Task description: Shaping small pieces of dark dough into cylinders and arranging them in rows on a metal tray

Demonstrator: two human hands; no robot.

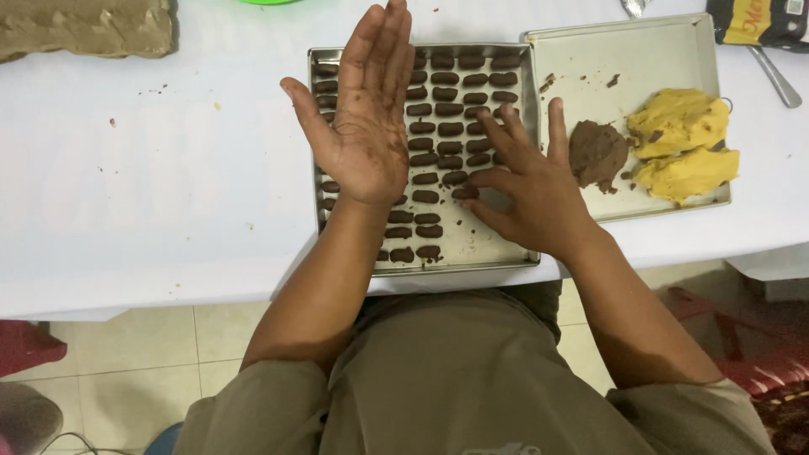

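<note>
A square metal tray (484, 248) holds several rows of small brown dough logs (449, 109). My left hand (366, 118) hovers flat over the tray's left side, palm up and empty, fingers together. My right hand (527, 181) reaches down over the tray's right side, its fingers spread, and its fingertips pinch one dough piece (464, 192) at the end of a row. A second metal tray (590, 59) lies to the right with a brown dough lump (596, 152) and two yellow dough lumps (681, 143).
The trays sit on a white table (152, 185) near its front edge. A slab of brown dough (84, 29) lies at the far left corner. A spoon (777, 80) and a dark packet (758, 21) are at the far right. Tiled floor lies below.
</note>
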